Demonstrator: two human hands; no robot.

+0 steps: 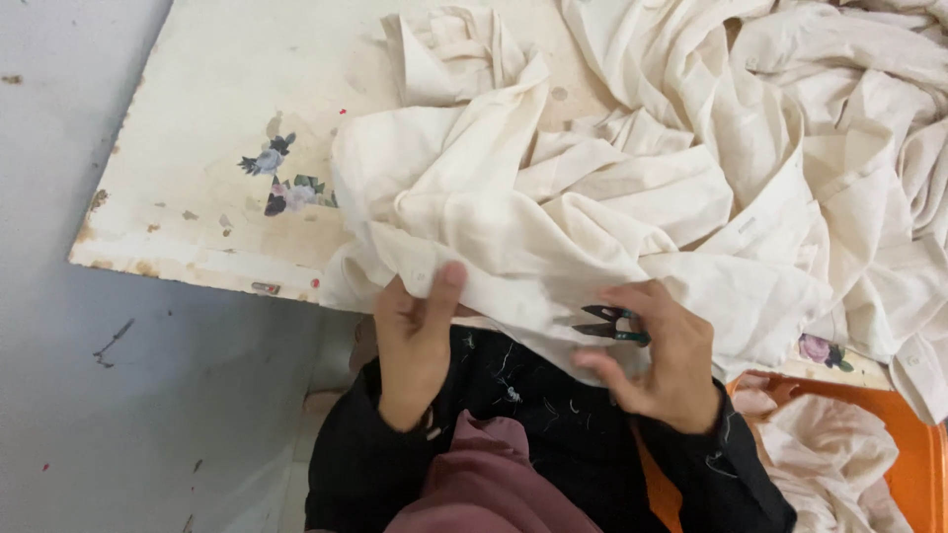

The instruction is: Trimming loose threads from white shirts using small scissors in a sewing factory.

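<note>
Cream garment (553, 212) pinched at its hem by the left hand (415, 336); right hand (657, 355) grips small snips (610, 324).

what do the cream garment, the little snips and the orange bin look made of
Cream garment: thin woven cloth, probably cotton, matte, creasing softly. Snips: dark metal blades, greenish handle, likely plastic. Orange bin: smooth, slightly glossy moulded plastic, seemingly.

A single camera sat on the person's head and looked steeply down, close over the lap and both hands. The near edge of the bench (197, 259) ran across the middle of the view, tilted down to the right, with grey floor (59, 395) on the left. The far side of the bench was cut off at the top.
</note>
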